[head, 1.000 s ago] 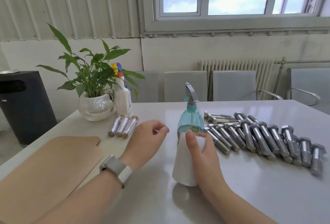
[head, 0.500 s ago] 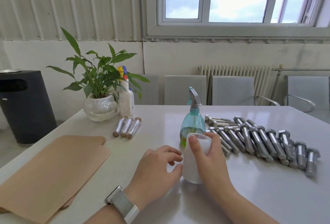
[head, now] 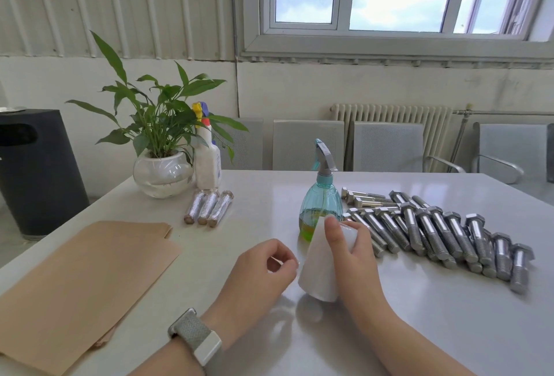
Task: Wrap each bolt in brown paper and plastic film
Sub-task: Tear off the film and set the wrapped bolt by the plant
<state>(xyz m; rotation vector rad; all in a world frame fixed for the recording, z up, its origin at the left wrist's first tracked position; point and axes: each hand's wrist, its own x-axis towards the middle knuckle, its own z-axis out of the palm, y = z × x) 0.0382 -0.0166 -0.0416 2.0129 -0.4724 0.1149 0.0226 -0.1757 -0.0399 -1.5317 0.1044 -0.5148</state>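
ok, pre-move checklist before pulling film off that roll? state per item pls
1. Film roll held upright by right hand: ok.
2. Left hand has the film's loose end: cannot tell; fingers are curled beside the roll and the film is too faint to see.
3. Brown paper sheets within reach on the table: ok.
4. Bare bolts available at right: ok.
5. A bolt already paper-wrapped and ready for film: not ok, none near the hands.
6. Spray bottle clear of the roll: not ok, it stands right behind.
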